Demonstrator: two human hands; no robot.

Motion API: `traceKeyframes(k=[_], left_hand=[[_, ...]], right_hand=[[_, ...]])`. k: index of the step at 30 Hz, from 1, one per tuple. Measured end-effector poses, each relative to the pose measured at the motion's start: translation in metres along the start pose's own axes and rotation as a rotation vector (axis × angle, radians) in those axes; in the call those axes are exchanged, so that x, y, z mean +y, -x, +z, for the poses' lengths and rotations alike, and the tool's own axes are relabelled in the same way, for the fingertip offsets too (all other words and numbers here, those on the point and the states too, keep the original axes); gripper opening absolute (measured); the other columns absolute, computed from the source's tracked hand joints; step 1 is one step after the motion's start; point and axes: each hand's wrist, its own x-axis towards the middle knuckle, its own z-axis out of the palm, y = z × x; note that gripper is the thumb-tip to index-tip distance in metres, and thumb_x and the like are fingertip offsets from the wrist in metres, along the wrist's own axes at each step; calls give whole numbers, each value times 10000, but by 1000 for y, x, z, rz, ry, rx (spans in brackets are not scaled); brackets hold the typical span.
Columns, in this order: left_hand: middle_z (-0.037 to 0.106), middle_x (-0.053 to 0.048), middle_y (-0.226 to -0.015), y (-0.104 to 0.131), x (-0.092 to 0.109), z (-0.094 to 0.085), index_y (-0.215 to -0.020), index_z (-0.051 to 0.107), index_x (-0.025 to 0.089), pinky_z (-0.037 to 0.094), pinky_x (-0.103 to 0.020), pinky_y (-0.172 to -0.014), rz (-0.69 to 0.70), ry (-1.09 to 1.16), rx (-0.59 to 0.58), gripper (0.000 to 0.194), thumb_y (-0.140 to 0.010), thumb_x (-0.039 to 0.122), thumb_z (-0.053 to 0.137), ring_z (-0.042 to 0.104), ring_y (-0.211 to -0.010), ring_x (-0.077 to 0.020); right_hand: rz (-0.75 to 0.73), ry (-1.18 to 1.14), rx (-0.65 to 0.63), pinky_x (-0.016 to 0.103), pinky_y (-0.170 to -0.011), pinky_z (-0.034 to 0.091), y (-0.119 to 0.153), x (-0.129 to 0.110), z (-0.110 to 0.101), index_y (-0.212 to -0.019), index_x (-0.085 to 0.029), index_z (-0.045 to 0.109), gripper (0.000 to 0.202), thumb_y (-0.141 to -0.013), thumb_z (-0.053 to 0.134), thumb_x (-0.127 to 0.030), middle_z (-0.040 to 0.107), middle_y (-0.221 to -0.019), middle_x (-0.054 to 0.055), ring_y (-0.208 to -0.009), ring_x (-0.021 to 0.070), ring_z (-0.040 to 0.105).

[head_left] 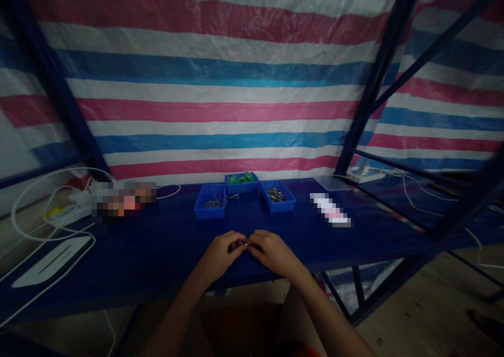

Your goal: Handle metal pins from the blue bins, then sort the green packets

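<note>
My left hand and my right hand meet fingertip to fingertip over the near part of the blue table. Thumbs and fingers of both are pinched together around a small shiny metal piece, mostly hidden by the fingertips. Beyond them, a blue bin on the left holds thin metal pieces. Another blue bin on the right holds a heap of similar metal pieces. Between and behind these, a third blue bin holds green pieces. A few loose metal pieces lie beside the left bin.
A white flat panel and white cables lie on the left of the blue table. Pixelated items are at the back left, another at right. Blue metal posts frame a striped sheet.
</note>
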Motion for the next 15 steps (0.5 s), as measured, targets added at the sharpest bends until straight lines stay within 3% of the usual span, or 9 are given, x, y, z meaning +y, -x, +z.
traceKeyframes(k=[7,15], left_hand=[[615,2,-853,6,5,-9,-820,564,173,352,-214,-581,-74,110,-8,109,-770,261,525,480,-628,-108],[528,29,-627,5,2,-7,-800,542,161,349,-215,-559,-137,192,-21,147,-778,305,517,481,-596,-115]], right_hand=[[23,-107,14,227,-718,404,1,2,-4,-901,-198,620,150,-883,499,-284,629,-834,12,-793,134,582],[109,-329,84,212,-621,394,3,5,-8,-911,-188,630,174,-848,545,-326,622,-737,-9,-664,117,567]])
